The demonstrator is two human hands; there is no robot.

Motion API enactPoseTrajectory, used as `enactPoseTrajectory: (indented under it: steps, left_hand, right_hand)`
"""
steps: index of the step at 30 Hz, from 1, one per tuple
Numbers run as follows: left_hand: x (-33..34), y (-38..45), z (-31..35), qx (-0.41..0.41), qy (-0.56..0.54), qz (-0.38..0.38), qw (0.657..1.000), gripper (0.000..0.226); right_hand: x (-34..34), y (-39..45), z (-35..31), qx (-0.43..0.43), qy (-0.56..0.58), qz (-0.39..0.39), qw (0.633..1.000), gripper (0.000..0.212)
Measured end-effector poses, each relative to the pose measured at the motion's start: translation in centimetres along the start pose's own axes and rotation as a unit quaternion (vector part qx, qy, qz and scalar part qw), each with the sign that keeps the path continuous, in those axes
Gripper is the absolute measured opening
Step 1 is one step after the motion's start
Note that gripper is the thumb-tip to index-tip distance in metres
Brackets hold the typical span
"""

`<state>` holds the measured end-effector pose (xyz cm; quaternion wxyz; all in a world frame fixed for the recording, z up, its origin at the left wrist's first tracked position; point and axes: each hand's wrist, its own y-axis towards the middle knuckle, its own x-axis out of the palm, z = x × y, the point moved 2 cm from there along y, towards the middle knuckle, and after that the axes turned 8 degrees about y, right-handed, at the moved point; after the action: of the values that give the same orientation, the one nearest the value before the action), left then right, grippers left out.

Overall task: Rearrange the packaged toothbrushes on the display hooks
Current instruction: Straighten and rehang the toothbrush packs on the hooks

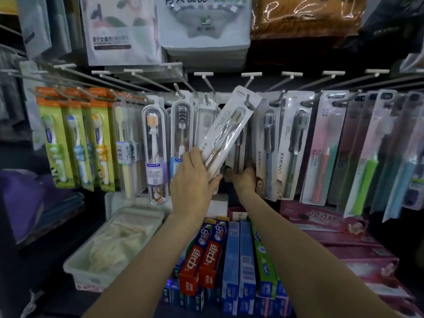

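My left hand [195, 177] grips the lower end of a white packaged toothbrush [229, 127], which is tilted with its top leaning right, near a hook [249, 102]. My right hand [245, 180] holds the bottom of the packs [238, 154] hanging behind it in the middle of the rail. Blue and dark LMK toothbrush packs [267, 145] hang just to the right. Two clear tube-cased toothbrushes [154, 152] hang to the left.
Green-carded children's toothbrushes [75, 143] hang far left, and pink and grey packs [325, 148] far right. Toothpaste boxes [206, 255] lie stacked below. A white plastic bin [75, 269] stands lower left, pink boxes [344, 237] lower right. Bagged goods [204, 24] hang above.
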<state>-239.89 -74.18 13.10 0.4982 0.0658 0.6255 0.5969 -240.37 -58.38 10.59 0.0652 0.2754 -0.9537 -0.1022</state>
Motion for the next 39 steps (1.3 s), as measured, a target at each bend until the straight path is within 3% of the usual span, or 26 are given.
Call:
enactPoseTrajectory:
  steps: [6, 9, 13, 17, 23, 27, 32, 39]
  left_hand:
    - [-0.2, -0.2, 0.3, -0.001, -0.022, -0.016, 1.0, 0.069]
    - [-0.3, -0.3, 0.4, 0.0, -0.024, -0.02, 1.0, 0.069]
    - [-0.5, -0.5, 0.9, -0.002, -0.036, -0.033, 0.999, 0.071]
    - [-1.0, -0.7, 1.3, -0.014, -0.056, -0.05, 0.997, 0.073]
    - [-2.0, -1.0, 1.8, -0.022, -0.05, -0.076, 0.996, 0.074]
    - [-1.7, -1.6, 2.4, -0.034, -0.059, -0.079, 0.995, 0.074]
    - [-0.8, -2.5, 4.2, -0.077, -0.136, -0.09, 0.984, 0.082]
    - [-0.3, -3.0, 5.5, -0.102, -0.157, -0.086, 0.979, 0.079]
  right_hand:
    - [0.2, -2.9, 0.0, -0.025, 0.017, -0.009, 1.0, 0.03]
    - [-0.5, -4.2, -0.6, -0.033, 0.035, -0.014, 0.999, 0.032]
    - [-2.0, -5.5, -1.7, -0.024, 0.043, -0.062, 0.997, 0.018]
    - [-3.5, -7.8, -2.2, -0.021, 0.056, -0.108, 0.992, 0.024]
    - [-6.2, -10.3, -1.4, -0.033, 0.095, -0.161, 0.982, 0.014]
    - [-7.2, -10.5, -1.6, -0.042, 0.079, -0.167, 0.982, 0.027]
    - [-8.6, -10.1, -2.6, -0.051, 0.033, -0.196, 0.979, 0.011]
    - [-9.1, -9.1, -3.5, -0.018, -0.075, -0.223, 0.972, 0.032]
